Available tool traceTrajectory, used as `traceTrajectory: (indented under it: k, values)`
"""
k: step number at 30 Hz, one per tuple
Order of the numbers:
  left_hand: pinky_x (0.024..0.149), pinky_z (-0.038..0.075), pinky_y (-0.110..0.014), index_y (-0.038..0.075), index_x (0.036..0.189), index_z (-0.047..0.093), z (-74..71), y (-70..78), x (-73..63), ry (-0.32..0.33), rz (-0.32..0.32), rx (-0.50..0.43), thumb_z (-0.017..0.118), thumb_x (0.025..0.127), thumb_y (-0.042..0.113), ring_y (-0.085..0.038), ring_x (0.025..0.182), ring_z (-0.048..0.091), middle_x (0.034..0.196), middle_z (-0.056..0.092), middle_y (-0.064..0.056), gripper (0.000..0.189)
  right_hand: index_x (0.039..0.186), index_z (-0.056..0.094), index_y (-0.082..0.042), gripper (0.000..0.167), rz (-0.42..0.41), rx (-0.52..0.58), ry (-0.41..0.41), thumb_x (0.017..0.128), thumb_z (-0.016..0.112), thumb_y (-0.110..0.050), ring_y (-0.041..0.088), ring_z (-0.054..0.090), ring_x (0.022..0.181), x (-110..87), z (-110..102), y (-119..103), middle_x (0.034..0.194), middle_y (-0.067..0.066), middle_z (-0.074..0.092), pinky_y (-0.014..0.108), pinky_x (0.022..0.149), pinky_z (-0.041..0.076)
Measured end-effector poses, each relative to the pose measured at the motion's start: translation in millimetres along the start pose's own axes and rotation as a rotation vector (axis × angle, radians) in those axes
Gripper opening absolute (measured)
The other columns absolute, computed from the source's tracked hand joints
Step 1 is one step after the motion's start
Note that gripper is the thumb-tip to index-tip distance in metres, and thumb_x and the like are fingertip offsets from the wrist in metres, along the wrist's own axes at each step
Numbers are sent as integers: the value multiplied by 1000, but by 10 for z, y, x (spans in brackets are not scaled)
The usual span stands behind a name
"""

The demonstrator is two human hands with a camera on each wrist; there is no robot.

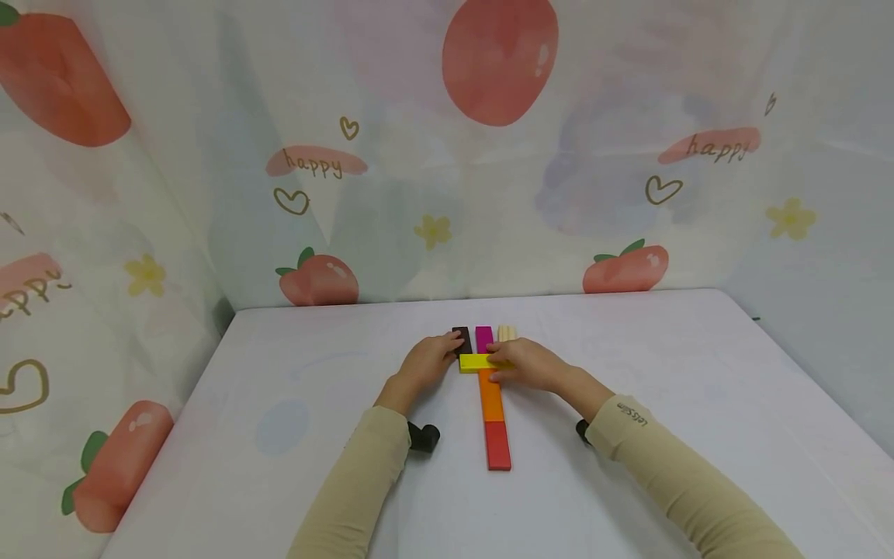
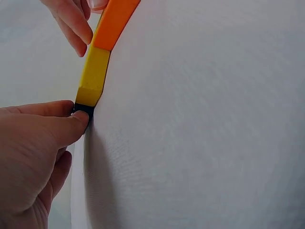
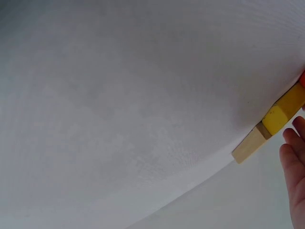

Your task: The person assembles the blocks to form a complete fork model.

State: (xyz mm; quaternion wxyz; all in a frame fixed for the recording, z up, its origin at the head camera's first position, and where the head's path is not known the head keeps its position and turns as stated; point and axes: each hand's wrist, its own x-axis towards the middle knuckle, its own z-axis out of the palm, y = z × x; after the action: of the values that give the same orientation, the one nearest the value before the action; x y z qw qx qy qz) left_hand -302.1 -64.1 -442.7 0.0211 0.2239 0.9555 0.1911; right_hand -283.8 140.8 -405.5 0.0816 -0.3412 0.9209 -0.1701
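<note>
Near the table's far side lies a flat arrangement of coloured wooden blocks. The left hand (image 1: 427, 362) pinches a black block (image 1: 463, 340) between thumb and finger; in the left wrist view that black block meets the end of a yellow block (image 2: 95, 71). My right hand (image 1: 534, 365) reaches over the right part of the yellow block (image 1: 475, 363), its fingers fairly straight, with the thumb by an orange block (image 1: 492, 400). A magenta block (image 1: 484, 338) and a pale wood block (image 1: 507, 333) stand beyond the yellow one, partly hidden by the right hand.
A red block (image 1: 498, 446) continues the orange one toward the person. White cloth covers the table (image 1: 314, 466). A printed curtain (image 1: 489, 194) rises behind the far edge and along the left side. Black wrist pieces (image 1: 424, 438) stick out beside the sleeves.
</note>
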Motion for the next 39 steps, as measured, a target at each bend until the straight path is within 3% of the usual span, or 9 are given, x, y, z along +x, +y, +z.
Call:
traceTrajectory:
  k: [11, 15, 27, 34, 39]
  values:
    - [102, 33, -33, 11, 133, 50, -8, -16, -22, 17, -3, -29, 56, 92, 15, -19, 125, 42, 139, 43, 0, 42, 116, 63, 1, 42, 1, 4, 2, 83, 69, -23, 29, 49, 118, 0, 16, 4, 124, 13, 56, 41, 94, 42]
    - [103, 32, -33, 11, 134, 49, -41, -48, -59, 41, -2, -85, 55, 93, 14, -19, 126, 41, 140, 42, -1, 42, 115, 63, 1, 40, -13, -7, 36, 82, 70, -21, 29, 50, 116, -29, -33, -7, 122, 14, 57, 42, 94, 41]
    - [102, 33, -36, 2, 130, 51, -96, -319, -385, 270, -5, -282, 57, 92, 12, -22, 123, 45, 132, 50, -9, 40, 121, 59, 1, 44, 113, 163, 308, 84, 68, -20, 34, 47, 118, -302, -226, 9, 123, 15, 56, 50, 94, 39]
    - [101, 34, -36, 1, 127, 54, -219, -393, -659, 399, -29, -396, 60, 90, 12, -23, 122, 46, 129, 53, -10, 39, 120, 60, -2, 40, 221, 269, 474, 87, 66, -24, 33, 48, 116, -584, -262, 87, 121, 15, 58, 50, 92, 41]
    - [100, 36, -37, 0, 125, 56, -262, -430, -823, 477, -15, -413, 61, 89, 10, -24, 120, 48, 127, 54, -11, 37, 119, 60, 0, 42, 260, 362, 572, 88, 63, -28, 33, 49, 115, -805, -313, 157, 119, 17, 58, 48, 92, 41]
